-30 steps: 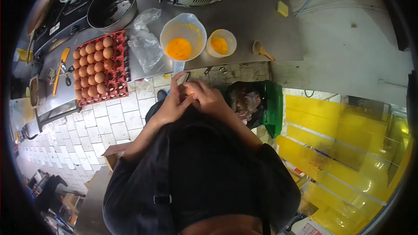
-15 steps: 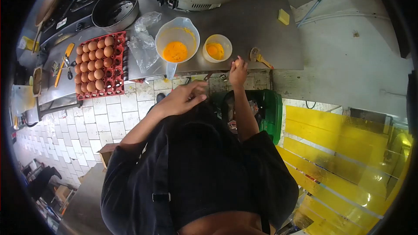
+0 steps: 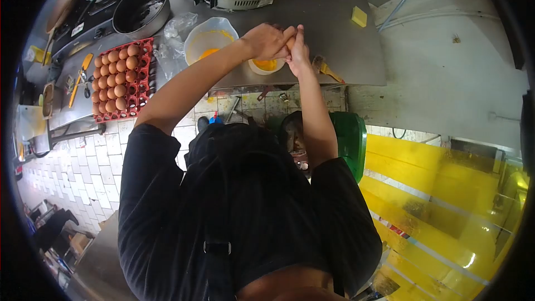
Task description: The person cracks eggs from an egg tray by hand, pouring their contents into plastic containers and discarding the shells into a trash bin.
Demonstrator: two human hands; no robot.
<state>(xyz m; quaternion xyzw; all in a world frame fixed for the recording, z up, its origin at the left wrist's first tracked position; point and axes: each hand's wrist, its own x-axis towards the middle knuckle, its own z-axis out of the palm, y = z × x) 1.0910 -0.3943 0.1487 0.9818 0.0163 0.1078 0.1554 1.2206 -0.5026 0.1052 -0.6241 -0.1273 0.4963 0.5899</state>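
My left hand reaches over the counter and meets my right hand above a small round tub. Between their fingers is a brown egg, mostly covered, and both hands are closed on it. Yellow-orange egg lies in the tub, whose far side is hidden by the hands. Just left of it stands a larger translucent measuring jug with beaten-looking egg inside, partly behind my left forearm. A red egg tray at the left holds several brown eggs.
A pastry brush lies right of the tub, and a yellow sponge sits farther back. A black pan and a clear plastic bag are behind the tray. Below the counter edge stands a green bin.
My left hand has moved forward from near my body to join the right. My right hand, with the egg, has shifted up and left over the tub.
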